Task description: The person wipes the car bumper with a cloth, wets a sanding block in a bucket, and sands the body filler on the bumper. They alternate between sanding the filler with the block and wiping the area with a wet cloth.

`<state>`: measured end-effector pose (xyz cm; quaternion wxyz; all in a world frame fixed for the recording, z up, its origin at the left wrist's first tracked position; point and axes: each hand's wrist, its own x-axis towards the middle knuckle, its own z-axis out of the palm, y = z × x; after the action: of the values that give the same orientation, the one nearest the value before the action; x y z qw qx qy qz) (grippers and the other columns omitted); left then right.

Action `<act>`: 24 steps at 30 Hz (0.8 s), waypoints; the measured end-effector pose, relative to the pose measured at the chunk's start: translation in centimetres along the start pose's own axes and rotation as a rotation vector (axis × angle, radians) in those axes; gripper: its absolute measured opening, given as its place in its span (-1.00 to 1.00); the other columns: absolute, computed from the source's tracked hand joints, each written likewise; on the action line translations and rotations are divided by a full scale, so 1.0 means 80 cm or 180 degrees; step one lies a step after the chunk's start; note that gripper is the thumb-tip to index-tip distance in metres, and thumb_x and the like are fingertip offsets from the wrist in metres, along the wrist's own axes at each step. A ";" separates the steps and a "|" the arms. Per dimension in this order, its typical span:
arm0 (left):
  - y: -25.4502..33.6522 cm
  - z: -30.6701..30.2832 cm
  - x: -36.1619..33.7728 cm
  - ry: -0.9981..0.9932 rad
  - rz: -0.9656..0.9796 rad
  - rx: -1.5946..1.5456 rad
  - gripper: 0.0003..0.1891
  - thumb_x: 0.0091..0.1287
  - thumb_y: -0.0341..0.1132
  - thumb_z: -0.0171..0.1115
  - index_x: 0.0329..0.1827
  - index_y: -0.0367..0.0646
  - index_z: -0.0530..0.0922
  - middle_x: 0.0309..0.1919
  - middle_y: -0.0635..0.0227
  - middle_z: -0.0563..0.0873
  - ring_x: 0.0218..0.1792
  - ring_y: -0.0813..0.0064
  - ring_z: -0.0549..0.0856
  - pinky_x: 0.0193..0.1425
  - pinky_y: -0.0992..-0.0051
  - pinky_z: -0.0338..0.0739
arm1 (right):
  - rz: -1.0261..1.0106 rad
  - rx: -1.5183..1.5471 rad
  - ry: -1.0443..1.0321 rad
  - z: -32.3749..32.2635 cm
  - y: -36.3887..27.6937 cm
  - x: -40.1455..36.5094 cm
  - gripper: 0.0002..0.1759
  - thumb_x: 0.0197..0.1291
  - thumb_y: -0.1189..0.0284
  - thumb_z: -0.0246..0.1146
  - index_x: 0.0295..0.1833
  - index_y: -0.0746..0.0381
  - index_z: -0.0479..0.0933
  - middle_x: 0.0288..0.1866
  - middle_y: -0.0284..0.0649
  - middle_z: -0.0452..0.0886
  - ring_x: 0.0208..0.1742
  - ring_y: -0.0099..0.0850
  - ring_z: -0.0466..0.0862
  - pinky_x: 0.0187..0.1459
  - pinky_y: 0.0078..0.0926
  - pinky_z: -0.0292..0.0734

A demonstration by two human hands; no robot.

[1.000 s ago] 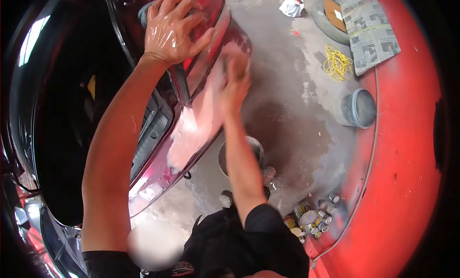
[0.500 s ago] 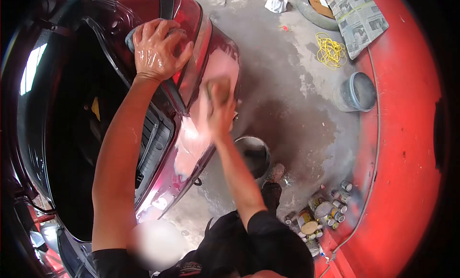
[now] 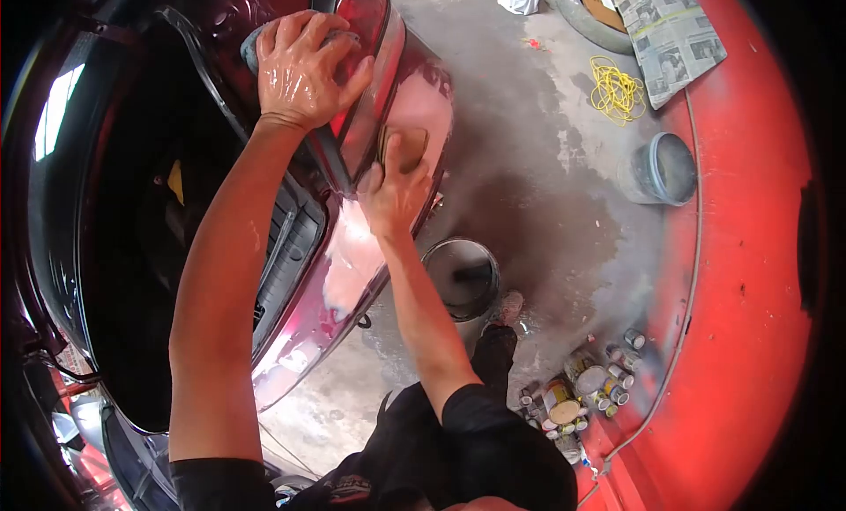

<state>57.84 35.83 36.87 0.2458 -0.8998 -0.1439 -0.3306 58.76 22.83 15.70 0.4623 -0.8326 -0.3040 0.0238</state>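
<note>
My left hand (image 3: 304, 75), wet and shiny, rests with bent fingers over a blue-grey cloth (image 3: 251, 51) on the dark red car body beside the tail light (image 3: 368, 48). Most of the cloth is hidden beneath the palm. Lower and to the right, my right hand (image 3: 398, 198) presses a brownish piece of sandpaper (image 3: 412, 148) against the car's rear corner panel (image 3: 423, 101). The panel carries pale pink and whitish patches, some of them wet. Fingers of the right hand lie along the sandpaper's near part.
An open dark bucket (image 3: 460, 277) stands by my foot, below the bumper. On the right are a grey bucket (image 3: 670, 169), a yellow cord (image 3: 617, 92), newspaper (image 3: 674, 44) and several paint cans (image 3: 564, 401) along a red surface (image 3: 749, 247). The open boot (image 3: 132, 203) is at left.
My right hand, blurred before, has shifted down the panel with the sandpaper. The left hand stays on the cloth. A blurred white round thing at the bottom left is out of view.
</note>
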 end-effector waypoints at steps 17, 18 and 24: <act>0.001 0.003 -0.003 -0.0108 -0.0012 -0.0075 -0.80 0.15 -0.01 0.49 -0.32 0.12 0.78 0.00 0.61 0.74 0.20 0.31 0.64 0.38 0.04 0.37 | -0.0050 -0.0038 0.0202 0.017 0.008 0.063 -0.15 0.32 0.31 0.39 0.70 -0.21 0.28 0.24 0.35 0.42 0.11 0.23 0.56 0.12 0.21 0.51; 0.000 0.003 -0.001 -0.0119 0.0001 -0.0051 -0.80 0.15 -0.01 0.49 -0.33 0.12 0.78 0.00 0.61 0.74 0.20 0.30 0.64 0.37 0.04 0.37 | 0.0012 -0.0034 0.0090 0.019 0.015 0.112 -0.15 0.32 0.32 0.38 0.70 -0.20 0.28 0.24 0.33 0.43 0.13 0.23 0.55 0.14 0.20 0.51; -0.002 0.005 -0.001 -0.0121 0.0013 -0.0061 -0.79 0.14 -0.02 0.50 -0.28 0.13 0.79 0.01 0.60 0.73 0.19 0.28 0.63 0.36 0.04 0.37 | 0.0001 0.0022 0.0180 0.021 0.001 0.045 -0.16 0.36 0.38 0.32 0.72 -0.21 0.26 0.42 0.41 0.34 0.26 0.30 0.52 0.21 0.21 0.48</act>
<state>57.90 36.17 36.61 0.2351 -0.9085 -0.1435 -0.3142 61.17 25.98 15.50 0.4736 -0.8314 -0.2906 0.0013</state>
